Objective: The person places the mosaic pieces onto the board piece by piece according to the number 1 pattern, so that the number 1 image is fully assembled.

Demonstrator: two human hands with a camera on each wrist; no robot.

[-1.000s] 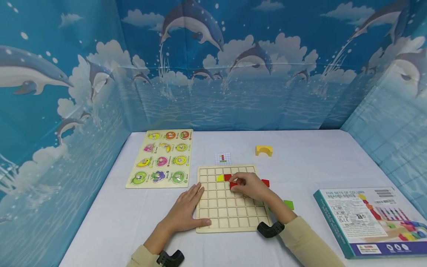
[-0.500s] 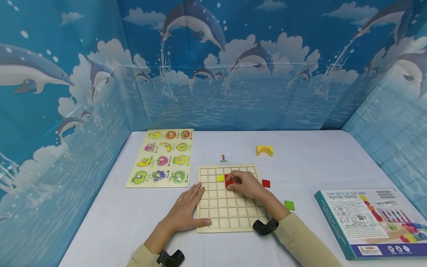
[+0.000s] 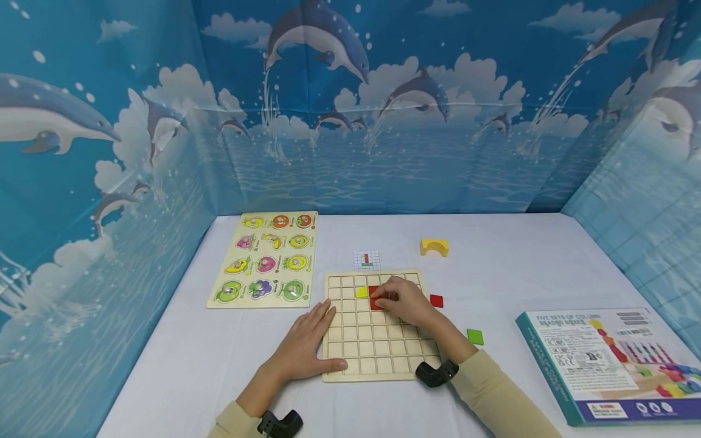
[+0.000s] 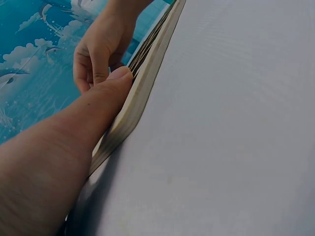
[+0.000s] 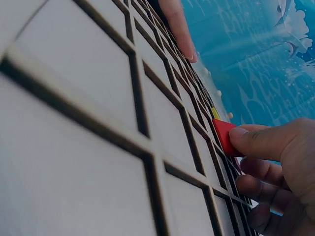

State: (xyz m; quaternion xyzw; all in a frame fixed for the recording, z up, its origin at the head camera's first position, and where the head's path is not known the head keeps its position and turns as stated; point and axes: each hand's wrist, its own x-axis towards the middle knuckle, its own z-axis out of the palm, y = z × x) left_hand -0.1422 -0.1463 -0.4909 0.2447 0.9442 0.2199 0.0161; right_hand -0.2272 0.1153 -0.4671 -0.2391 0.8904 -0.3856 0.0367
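Fingertips of your right hand (image 3: 408,301) pinch a red square tile (image 3: 376,302) and hold it down on the wooden grid board (image 3: 378,356), in the second row just below another red tile (image 3: 373,291) and diagonally beside a yellow tile (image 3: 361,292). The right wrist view shows the thumb (image 5: 256,140) pressed on the tile's edge with the piece still tilted, not flat in its cell — a grip that looks meant to steer one corner in first.

Your left hand (image 3: 303,344) lies flat, fingers straight, against the board's left edge, the thumb (image 4: 110,81) butted to the board's side; I judge it is bracing the board so it won't slide.

Beyond the board, a spare red tile (image 3: 436,300) and a green tile (image 3: 474,336) wait on the white table (image 3: 520,267) to its right, within easy reach. A small pattern card (image 3: 366,260) sits just past the board's far edge, a yellow arch block (image 3: 434,246) further off, and a fruit peg puzzle (image 3: 266,258) to the left. The box (image 3: 610,359) at right reads "FIVE SETS OF COLUMN" — the smaller print is too fine to read.
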